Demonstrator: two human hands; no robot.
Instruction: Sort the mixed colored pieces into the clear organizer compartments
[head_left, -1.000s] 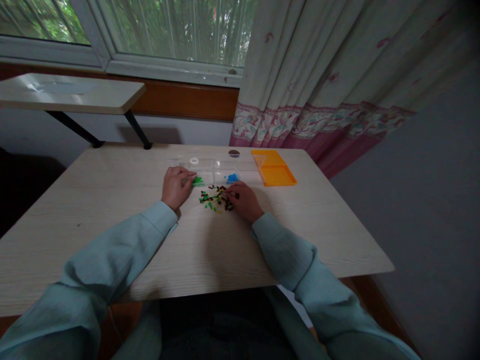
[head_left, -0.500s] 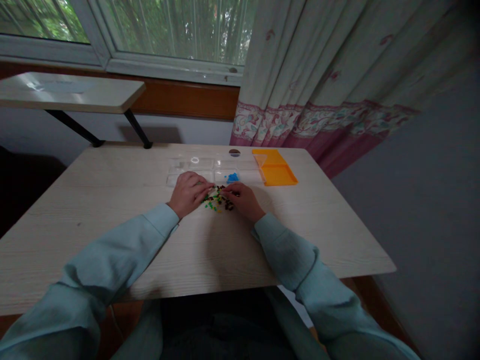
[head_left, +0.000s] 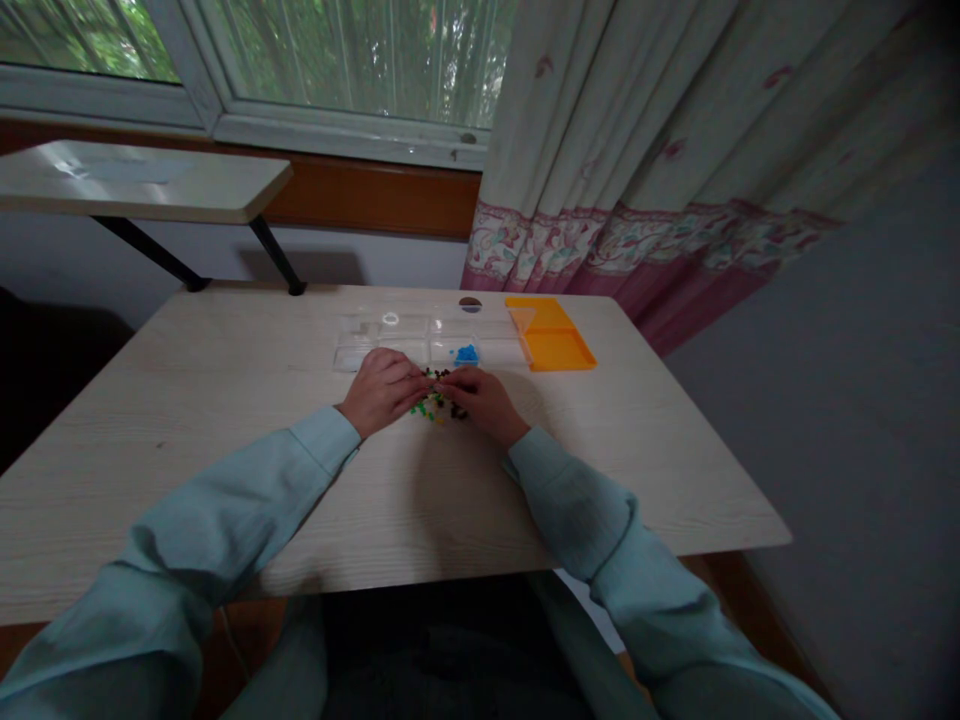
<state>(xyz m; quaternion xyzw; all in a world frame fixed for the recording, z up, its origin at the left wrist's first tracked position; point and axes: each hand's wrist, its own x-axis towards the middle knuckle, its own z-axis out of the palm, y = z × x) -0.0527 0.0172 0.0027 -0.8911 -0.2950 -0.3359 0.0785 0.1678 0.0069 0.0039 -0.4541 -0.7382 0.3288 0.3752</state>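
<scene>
A small heap of green, yellow and dark brown bead-like pieces (head_left: 431, 408) lies on the table between my hands. My left hand (head_left: 381, 392) is at the heap's left side, fingers closed with the tips among the pieces. From the right, my right hand (head_left: 484, 402) reaches in with thumb and fingers pinched. The fingertips of both hands nearly meet over the heap; whatever they grip is too small to name. Just behind stands a clear compartment box (head_left: 405, 327). Blue pieces (head_left: 466, 355) sit in one of its front compartments.
An orange two-part tray (head_left: 561, 345) lies at the box's right end, partly under clear plastic. A raised shelf (head_left: 172, 185) on black legs stands at the table's back left. A patterned curtain (head_left: 555, 240) hangs behind the wooden table (head_left: 240, 400).
My right hand's fingertips have shifted slightly left, closer to those of my left hand, over the heap. The box and tray have stayed in place.
</scene>
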